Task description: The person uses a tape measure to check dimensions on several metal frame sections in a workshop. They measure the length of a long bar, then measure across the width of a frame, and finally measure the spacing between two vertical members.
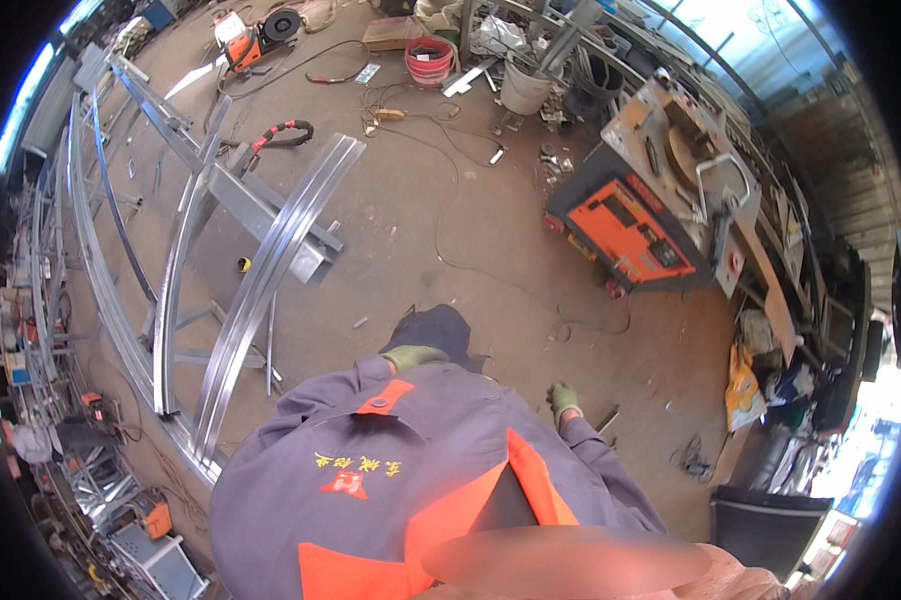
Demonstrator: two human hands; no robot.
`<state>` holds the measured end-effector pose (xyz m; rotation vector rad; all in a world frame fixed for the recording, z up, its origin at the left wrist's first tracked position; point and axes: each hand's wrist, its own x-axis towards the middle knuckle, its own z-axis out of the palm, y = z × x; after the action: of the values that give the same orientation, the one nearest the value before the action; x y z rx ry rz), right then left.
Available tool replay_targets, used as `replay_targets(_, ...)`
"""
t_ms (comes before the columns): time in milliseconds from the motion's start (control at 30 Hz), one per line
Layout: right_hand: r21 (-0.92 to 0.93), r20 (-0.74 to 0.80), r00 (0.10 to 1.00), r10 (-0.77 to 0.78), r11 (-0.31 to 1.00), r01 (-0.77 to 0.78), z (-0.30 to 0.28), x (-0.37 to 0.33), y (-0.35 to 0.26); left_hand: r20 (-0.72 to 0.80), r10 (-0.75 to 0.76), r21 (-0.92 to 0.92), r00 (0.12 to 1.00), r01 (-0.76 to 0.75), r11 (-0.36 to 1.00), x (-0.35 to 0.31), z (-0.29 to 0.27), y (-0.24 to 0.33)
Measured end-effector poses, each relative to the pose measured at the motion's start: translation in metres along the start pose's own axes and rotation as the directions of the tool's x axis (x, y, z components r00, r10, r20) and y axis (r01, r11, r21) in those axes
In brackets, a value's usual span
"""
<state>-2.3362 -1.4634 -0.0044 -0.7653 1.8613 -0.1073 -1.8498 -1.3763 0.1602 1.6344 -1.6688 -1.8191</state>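
In the head view, my left hand (413,358), in a green glove, is by the dark cloth (430,332) in front of my grey jacket (440,420). The jacket and cloth partly cover it, and its fingers do not show clearly. My right hand (562,397), also green-gloved, hangs out to the right over the brown floor, its fingers curled in and nothing visible in them. A thin rod (607,418) lies close to that hand's sleeve. To the left, long silvery metal profiles (270,275) rest across a metal frame (235,195).
An orange-fronted machine (630,230) with tools on top stands at right. Cables (460,200) trail over the floor. A red bucket (430,65), a white bucket (525,85) and an orange cut-off saw (245,42) are at the far side. A yellow bag (742,390) slumps at right.
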Motion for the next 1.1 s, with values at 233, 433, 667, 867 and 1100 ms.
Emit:
replay_targets(233,-0.286,0.111,0.954,-0.280,0.910,0.300,-0.010,0.105,-0.220,-0.021,-0.093,-0.330,0.995,0.081,0.940,0.150,-0.160,0.052)
replay_targets(433,-0.334,0.164,0.984,-0.069,0.935,0.121,0.007,0.155,-0.352,-0.154,-0.010,-0.366,0.988,-0.048,0.929,0.214,-0.300,0.054)
replay_targets(667,-0.456,0.265,0.963,-0.053,0.873,0.174,0.050,0.286,-0.578,-0.243,-0.192,-0.458,0.951,0.062,0.887,0.274,-0.455,0.046)
replay_targets(867,-0.561,0.420,0.906,-0.049,0.771,0.302,0.146,0.401,-0.818,-0.487,-0.317,-0.441,0.814,0.084,0.893,0.315,-0.566,0.062)
replay_targets(1100,-0.220,0.494,0.820,-0.290,0.871,0.440,0.261,0.448,-1.090,-0.615,-0.629,-0.788,0.475,-0.356,0.502,0.360,-0.675,0.047)
